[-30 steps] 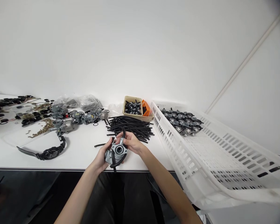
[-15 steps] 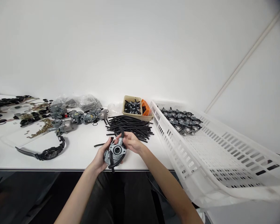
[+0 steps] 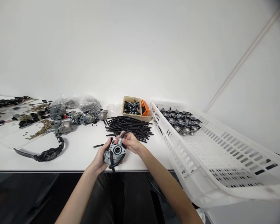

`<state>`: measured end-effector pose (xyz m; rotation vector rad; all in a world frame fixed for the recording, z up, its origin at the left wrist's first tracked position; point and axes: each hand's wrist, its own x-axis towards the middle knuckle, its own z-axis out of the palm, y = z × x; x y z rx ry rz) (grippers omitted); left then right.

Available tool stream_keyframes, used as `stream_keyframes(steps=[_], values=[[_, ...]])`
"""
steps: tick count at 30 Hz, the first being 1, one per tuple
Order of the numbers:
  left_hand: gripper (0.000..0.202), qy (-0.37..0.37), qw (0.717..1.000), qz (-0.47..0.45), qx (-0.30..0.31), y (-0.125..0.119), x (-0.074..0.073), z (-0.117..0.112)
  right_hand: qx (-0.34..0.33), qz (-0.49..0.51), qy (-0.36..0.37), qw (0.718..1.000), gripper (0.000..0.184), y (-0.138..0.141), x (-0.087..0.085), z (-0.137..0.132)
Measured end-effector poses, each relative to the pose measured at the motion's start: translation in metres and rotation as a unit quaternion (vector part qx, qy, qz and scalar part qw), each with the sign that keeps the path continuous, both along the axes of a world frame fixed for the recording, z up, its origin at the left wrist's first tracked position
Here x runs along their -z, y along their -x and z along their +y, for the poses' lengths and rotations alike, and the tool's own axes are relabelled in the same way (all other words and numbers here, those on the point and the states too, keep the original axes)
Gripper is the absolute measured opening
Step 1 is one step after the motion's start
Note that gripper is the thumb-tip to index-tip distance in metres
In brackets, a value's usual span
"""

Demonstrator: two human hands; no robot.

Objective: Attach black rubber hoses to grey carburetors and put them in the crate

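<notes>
Head view: both hands grip a carburetor (image 3: 115, 152) just in front of the hose pile (image 3: 128, 127), above the table (image 3: 77, 161) near its front edge. The left hand (image 3: 100, 158) is clenched around the carburetor's lower left side. The right hand (image 3: 132, 143) holds its upper right side, with the fingers (image 3: 124, 139) curled over the top. A black hose (image 3: 112, 160) fitted to the carburetor loops around its face.

A loose hose (image 3: 99, 145) lies just left of the pile. Behind the pile stands a beige box (image 3: 128, 105) of small black-and-metal parts. To the pile's right is a white crate (image 3: 177, 149) holding finished carburetors (image 3: 179, 121). To its left are more carburetors (image 3: 77, 118), plastic bags (image 3: 88, 104) and a wristwatch (image 3: 48, 155).
</notes>
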<state>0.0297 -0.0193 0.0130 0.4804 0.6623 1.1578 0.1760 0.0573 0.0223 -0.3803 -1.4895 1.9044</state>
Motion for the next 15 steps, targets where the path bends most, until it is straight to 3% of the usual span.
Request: stream_keyframes(steps=[3, 8, 15], values=[[0.034, -0.006, 1.000, 0.001, -0.005, -0.0015, -0.0016, -0.0007, 0.010, 0.006, -0.010, 1.000, 0.047, 0.0013, 0.0009, 0.0010], [0.034, -0.004, 1.000, -0.001, -0.005, 0.0009, 0.0011, -0.0004, -0.036, -0.002, 0.010, 0.999, 0.050, -0.0018, -0.0025, 0.0006], [0.032, -0.023, 1.000, -0.004, 0.012, 0.0013, 0.0024, -0.0006, -0.013, -0.002, -0.009, 1.000, 0.051, 0.0009, 0.0028, 0.0022]])
